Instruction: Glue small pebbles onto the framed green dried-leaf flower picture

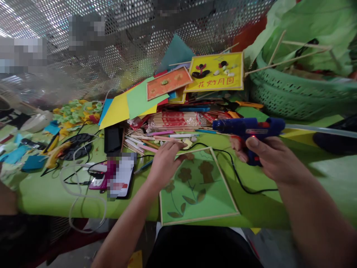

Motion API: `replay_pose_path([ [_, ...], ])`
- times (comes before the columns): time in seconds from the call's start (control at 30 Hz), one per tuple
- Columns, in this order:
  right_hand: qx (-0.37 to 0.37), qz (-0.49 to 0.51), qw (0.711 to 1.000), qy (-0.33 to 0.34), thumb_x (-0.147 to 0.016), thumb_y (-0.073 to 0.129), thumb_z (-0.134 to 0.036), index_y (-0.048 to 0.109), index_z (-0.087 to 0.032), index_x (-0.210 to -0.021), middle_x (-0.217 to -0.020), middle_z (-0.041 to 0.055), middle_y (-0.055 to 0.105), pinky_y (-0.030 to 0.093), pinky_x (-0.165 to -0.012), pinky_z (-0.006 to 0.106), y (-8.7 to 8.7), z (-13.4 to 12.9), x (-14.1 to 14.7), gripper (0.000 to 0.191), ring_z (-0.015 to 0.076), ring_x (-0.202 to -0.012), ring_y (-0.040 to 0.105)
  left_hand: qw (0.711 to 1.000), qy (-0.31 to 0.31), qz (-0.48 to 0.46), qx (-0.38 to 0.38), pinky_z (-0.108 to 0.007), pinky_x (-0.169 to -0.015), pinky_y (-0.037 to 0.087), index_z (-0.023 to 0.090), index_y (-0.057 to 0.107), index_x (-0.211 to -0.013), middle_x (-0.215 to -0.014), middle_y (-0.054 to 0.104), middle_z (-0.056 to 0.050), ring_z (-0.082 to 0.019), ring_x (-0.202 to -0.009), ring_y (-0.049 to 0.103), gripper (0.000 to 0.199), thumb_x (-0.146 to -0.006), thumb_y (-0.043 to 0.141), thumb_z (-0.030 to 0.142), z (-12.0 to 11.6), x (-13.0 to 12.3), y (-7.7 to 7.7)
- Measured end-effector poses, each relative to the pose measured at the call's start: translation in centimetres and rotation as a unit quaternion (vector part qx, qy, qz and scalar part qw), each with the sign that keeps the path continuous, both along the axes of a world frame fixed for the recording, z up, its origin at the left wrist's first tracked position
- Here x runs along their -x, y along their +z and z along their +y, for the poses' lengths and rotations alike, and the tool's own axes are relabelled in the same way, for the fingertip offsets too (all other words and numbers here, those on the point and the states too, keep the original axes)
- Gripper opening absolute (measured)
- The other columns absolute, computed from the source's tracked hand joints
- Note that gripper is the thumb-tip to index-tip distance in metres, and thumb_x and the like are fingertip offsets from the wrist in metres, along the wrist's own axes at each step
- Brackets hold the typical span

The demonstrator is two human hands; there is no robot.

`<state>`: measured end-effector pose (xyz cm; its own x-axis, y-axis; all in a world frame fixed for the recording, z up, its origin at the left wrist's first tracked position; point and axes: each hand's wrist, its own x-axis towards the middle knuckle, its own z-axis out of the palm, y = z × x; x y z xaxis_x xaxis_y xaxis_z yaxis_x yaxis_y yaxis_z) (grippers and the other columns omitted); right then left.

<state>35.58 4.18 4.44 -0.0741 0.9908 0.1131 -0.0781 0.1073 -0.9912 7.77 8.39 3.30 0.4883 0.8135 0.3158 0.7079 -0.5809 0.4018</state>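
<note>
Surface: a bench covered in lime-green sheeting spans the frame, its near edge running along the lower third. Behind it, across the upper left and centre, stands a perforated metal screen.

Centre of frame: a green framed panel with brown leaf and flower shapes lies flat, its lower edge at the near edge of the bench and slightly overhanging it. The left hand rests palm down on the panel's upper left corner, fingers spread and extended, gripping nothing. The right hand is closed around the handle of a blue glue gun, held above the bench at centre right, nozzle pointing left, a red lamp lit on its body. A black cord runs across the bench by the panel's right side.

Upper centre: a heap of coloured paper sheets, a bundle of wooden sticks, an orange card and a yellow card with red characters. Upper right: a green basket.

Left: cables, a black box, a phone and paper scraps crowd the surface.

Open room: bare sheeting lies at lower left of the bench and at right beyond the right forearm.
</note>
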Motion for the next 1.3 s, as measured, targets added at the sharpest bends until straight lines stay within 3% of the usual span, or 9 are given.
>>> replay_pose_path([
  [0.17, 0.011, 0.004, 1.0, -0.009, -0.089, 0.064, -0.05, 0.065, -0.02, -0.087, -0.081, 0.0016, 0.058, 0.036, -0.051, 0.027, 0.0, 0.0, -0.2, 0.03, 0.0108, -0.058, 0.049, 0.999, -0.028, 0.04, -0.007, -0.034, -0.092, 0.048, 0.021, 0.069, -0.105, -0.109, 0.072, -0.005, -0.02, -0.104, 0.065, 0.018, -0.095, 0.055, 0.017, -1.5, 1.1, 1.1],
  [0.37, 0.013, 0.025, 1.0, -0.009, -0.09, 0.062, -0.049, 0.065, -0.021, -0.092, -0.084, 0.0021, 0.058, 0.038, -0.053, 0.028, 0.1, 0.1, -0.2, 0.028, 0.0117, -0.059, 0.048, 0.989, -0.078, 0.123, 0.032, -0.042, -0.103, 0.043, 0.024, 0.057, -0.136, -0.134, 0.065, -0.006, -0.023, -0.12, 0.059, 0.039, -0.098, 0.05, 0.023, -3.1, 1.1, 0.5],
  [0.47, 0.011, 0.035, 0.999, -0.006, -0.09, 0.061, -0.051, 0.065, -0.02, -0.09, -0.084, 0.0021, 0.056, 0.037, -0.052, 0.029, 0.1, 0.1, -0.3, 0.031, 0.0114, -0.058, 0.047, 0.986, -0.076, 0.146, 0.035, -0.042, -0.104, 0.041, 0.024, 0.051, -0.142, -0.137, 0.063, -0.006, -0.023, -0.124, 0.057, 0.044, -0.098, 0.05, 0.029, -3.1, 0.6, 0.1],
  [0.9, 0.001, 0.034, 0.999, 0.004, -0.091, 0.059, -0.052, 0.064, -0.019, -0.083, -0.081, 0.0015, 0.054, 0.037, -0.054, 0.029, 0.3, 0.0, -0.5, 0.035, 0.0109, -0.058, 0.048, 0.982, -0.067, 0.174, 0.007, -0.046, -0.103, 0.041, 0.022, 0.056, -0.138, -0.14, 0.062, -0.004, -0.024, -0.126, 0.055, 0.04, -0.098, 0.049, 0.028, -2.8, -0.2, -1.0],
  [1.07, 0.008, 0.056, 0.998, -0.013, -0.088, 0.062, -0.053, 0.066, -0.02, -0.088, -0.084, 0.0023, 0.057, 0.036, -0.052, 0.029, 0.3, 0.0, -0.4, 0.034, 0.0106, -0.057, 0.048, 0.992, -0.062, 0.106, -0.025, -0.046, -0.106, 0.041, 0.026, 0.059, -0.134, -0.136, 0.065, -0.003, -0.023, -0.129, 0.054, 0.038, -0.098, 0.051, 0.029, -2.9, 0.8, -1.1],
  [1.3, 0.047, 0.065, 0.992, -0.094, -0.075, 0.068, -0.067, 0.066, -0.025, -0.079, -0.081, 0.0021, 0.048, 0.029, -0.047, 0.033, 2.2, -2.6, -2.4, 0.042, 0.0104, -0.05, 0.036, 0.987, 0.052, -0.122, -0.088, -0.039, -0.104, 0.045, 0.024, 0.069, -0.116, -0.119, 0.073, -0.005, -0.019, -0.115, 0.063, 0.026, -0.099, 0.05, 0.026, -2.2, 4.0, -0.2],
])
